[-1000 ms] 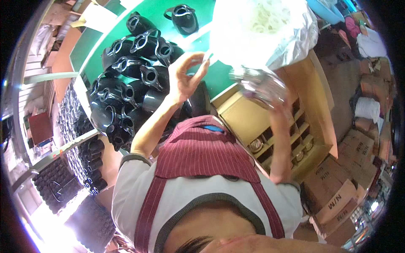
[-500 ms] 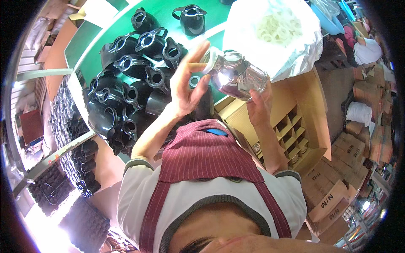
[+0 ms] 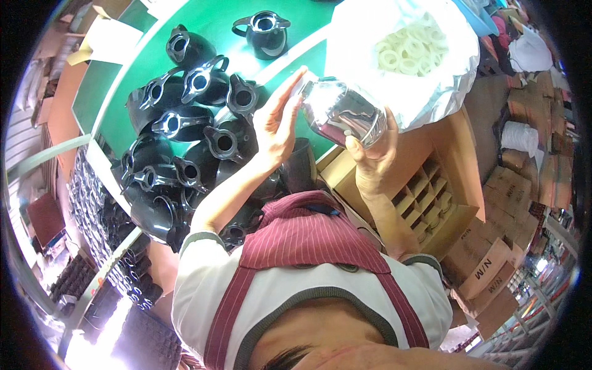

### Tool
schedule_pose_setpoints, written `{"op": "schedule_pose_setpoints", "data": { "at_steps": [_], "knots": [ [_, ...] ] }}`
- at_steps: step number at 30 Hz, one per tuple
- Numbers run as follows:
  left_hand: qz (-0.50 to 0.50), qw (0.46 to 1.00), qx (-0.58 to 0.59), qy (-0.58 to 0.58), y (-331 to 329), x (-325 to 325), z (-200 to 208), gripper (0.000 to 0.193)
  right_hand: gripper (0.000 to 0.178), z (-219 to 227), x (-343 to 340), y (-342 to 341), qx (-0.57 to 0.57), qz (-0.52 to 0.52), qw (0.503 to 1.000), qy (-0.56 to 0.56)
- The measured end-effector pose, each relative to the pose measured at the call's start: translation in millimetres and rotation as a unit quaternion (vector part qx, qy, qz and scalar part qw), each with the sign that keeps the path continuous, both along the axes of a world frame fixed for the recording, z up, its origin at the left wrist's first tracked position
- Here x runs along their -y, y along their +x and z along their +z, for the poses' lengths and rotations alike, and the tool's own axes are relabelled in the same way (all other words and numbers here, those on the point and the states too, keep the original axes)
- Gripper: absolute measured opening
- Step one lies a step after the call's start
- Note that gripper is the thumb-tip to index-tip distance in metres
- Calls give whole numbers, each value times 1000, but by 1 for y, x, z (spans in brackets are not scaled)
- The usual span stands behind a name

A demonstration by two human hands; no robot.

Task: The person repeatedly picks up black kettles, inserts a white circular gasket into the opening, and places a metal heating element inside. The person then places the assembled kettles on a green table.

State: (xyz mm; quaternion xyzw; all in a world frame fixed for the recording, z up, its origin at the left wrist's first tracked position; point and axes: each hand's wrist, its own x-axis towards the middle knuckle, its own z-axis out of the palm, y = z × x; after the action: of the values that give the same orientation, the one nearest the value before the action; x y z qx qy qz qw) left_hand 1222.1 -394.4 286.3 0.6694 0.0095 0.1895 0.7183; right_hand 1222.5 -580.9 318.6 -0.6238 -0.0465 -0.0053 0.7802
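A silvered glass flask liner lies tilted between my two hands, above the green table. My right hand is wrapped round its rounded base, with the thumb on the near side. At the narrow neck, my left hand presses with fairly straight fingers and the thumb. A pale ring sits at the neck, partly covered by those fingers. Left of my left hand stand several black jugs with handles and round top openings, crowded together.
A white plastic bag holds many pale translucent rings beyond the liner. Below it, an open cardboard box with divider cells stands by my right forearm. One black jug stands apart on the green table. Stacked cartons are at the right.
My left hand has closed in on the neck, its fingers now nearer together. The liner has turned slightly, and my right hand grips its base more fully. The whole view has shifted a little.
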Motion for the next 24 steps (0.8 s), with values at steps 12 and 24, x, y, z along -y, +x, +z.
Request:
{"op": "schedule_pose_setpoints", "data": {
  "at_steps": [12,24],
  "knots": [
    [75,853,-46,514,140,-107,-72,103,52,-40,16,28,-225,64,953,192],
    [225,912,4,342,107,-185,24,82,26,-43,21,38,-224,159,934,228]
  ]
}}
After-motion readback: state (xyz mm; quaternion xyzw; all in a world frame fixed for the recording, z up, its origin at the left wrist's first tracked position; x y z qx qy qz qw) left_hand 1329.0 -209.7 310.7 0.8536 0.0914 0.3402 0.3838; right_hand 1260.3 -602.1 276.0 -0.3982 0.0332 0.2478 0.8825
